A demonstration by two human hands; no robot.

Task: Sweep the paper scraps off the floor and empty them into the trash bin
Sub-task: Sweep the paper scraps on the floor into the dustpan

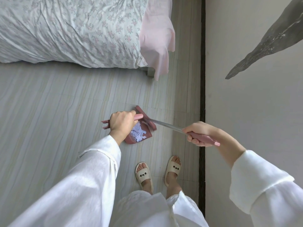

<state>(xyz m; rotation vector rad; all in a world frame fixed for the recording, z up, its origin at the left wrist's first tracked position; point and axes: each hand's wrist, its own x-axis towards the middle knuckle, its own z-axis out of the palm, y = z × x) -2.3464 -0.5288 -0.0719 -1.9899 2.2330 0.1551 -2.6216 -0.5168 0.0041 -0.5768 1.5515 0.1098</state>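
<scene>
Head view: left hand (pixel 121 124) grips dustpan handle (pixel 139 117); right hand (pixel 197 133) grips broom handle (pixel 205 138); paper scraps (pixel 139 134) in dustpan (pixel 146 135).

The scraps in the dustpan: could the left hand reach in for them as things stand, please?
Probably not at once: the left hand grips the dustpan handle right above the scraps, and the broom head sits at the pan's mouth.

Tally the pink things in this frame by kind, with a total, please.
Pink plastic dustpan holding white paper scraps: 1
Pink-handled broom with metal shaft: 1
Pale pink bed sheet hanging at the bed corner: 1
Total: 3
</scene>
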